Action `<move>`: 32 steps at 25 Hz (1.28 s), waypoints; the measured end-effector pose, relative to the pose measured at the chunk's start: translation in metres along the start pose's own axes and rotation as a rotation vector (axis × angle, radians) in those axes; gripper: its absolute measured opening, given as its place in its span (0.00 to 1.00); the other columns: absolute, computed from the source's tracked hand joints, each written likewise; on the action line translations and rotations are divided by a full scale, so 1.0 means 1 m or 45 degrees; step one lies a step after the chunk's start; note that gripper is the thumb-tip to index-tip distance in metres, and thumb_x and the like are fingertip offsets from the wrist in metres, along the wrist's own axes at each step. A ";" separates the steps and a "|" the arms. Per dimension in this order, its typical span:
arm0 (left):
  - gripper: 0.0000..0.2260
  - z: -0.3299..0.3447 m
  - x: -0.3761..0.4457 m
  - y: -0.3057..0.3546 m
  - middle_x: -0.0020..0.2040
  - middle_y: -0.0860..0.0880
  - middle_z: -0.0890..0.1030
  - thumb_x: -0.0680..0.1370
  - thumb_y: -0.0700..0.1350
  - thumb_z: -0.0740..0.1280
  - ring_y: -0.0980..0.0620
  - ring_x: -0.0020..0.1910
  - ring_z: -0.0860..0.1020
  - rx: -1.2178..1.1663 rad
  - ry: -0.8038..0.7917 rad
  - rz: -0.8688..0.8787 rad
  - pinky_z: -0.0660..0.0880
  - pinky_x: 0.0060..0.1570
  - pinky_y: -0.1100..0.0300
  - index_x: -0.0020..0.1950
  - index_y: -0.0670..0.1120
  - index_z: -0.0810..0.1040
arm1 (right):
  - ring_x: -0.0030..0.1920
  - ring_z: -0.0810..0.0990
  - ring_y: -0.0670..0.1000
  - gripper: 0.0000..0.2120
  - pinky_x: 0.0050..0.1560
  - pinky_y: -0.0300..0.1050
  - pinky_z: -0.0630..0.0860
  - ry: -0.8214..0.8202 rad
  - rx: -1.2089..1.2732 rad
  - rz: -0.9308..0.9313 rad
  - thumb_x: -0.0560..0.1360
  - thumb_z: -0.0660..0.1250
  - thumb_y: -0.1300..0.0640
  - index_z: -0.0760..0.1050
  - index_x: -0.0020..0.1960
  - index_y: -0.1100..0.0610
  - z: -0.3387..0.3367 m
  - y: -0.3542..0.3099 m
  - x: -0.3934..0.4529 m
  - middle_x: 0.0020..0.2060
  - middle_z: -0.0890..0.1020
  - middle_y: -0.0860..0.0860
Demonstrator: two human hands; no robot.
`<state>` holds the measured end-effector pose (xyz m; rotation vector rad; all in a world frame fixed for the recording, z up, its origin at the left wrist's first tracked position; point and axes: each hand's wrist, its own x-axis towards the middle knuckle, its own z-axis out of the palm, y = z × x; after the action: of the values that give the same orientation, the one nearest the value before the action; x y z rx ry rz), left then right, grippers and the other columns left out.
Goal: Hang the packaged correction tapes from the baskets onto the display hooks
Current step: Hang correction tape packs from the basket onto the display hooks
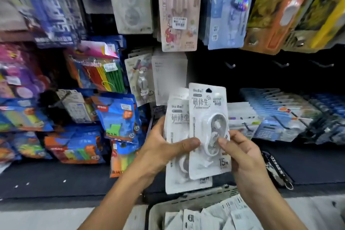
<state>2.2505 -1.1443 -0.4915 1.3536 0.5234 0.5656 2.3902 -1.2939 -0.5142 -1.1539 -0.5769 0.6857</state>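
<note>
We observed the left hand gripping a fanned stack of packaged correction tapes, thumb across the front. The right hand pinched the front package of that stack by its right edge. Both hands held the packages upright in front of the display, above the basket at the near edge. The basket contained further white packages lying loosely. Bare display hooks stood on the dark panel, far and right. More carded packs hung above.
</note>
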 end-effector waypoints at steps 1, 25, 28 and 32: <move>0.46 -0.008 0.000 0.015 0.51 0.53 0.88 0.44 0.60 0.87 0.53 0.50 0.87 -0.008 0.028 0.020 0.82 0.43 0.64 0.59 0.53 0.78 | 0.45 0.87 0.53 0.27 0.44 0.46 0.84 0.011 0.095 0.005 0.59 0.83 0.51 0.81 0.55 0.57 0.010 -0.009 0.006 0.49 0.87 0.58; 0.32 -0.077 -0.013 0.076 0.52 0.50 0.88 0.54 0.53 0.83 0.46 0.47 0.87 -0.135 0.389 0.254 0.82 0.37 0.55 0.57 0.53 0.82 | 0.60 0.79 0.39 0.20 0.60 0.46 0.79 -0.007 -0.344 -0.118 0.71 0.73 0.39 0.72 0.61 0.31 0.114 -0.019 0.022 0.61 0.79 0.35; 0.27 -0.065 -0.011 0.070 0.52 0.51 0.88 0.54 0.58 0.83 0.49 0.48 0.87 -0.139 0.332 0.239 0.83 0.39 0.56 0.51 0.60 0.83 | 0.50 0.86 0.45 0.18 0.45 0.39 0.82 -0.255 -0.368 -0.192 0.66 0.79 0.40 0.80 0.54 0.38 0.121 -0.025 0.018 0.51 0.87 0.44; 0.34 -0.064 -0.012 0.074 0.58 0.51 0.86 0.58 0.64 0.82 0.44 0.58 0.84 -0.156 0.269 0.170 0.75 0.63 0.38 0.61 0.59 0.81 | 0.42 0.87 0.56 0.22 0.41 0.52 0.81 -0.112 -0.076 -0.047 0.67 0.77 0.46 0.76 0.55 0.53 0.111 -0.034 0.024 0.47 0.88 0.54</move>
<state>2.1941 -1.0948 -0.4276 1.2246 0.5621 0.8429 2.3324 -1.2163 -0.4466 -1.1697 -0.6952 0.6941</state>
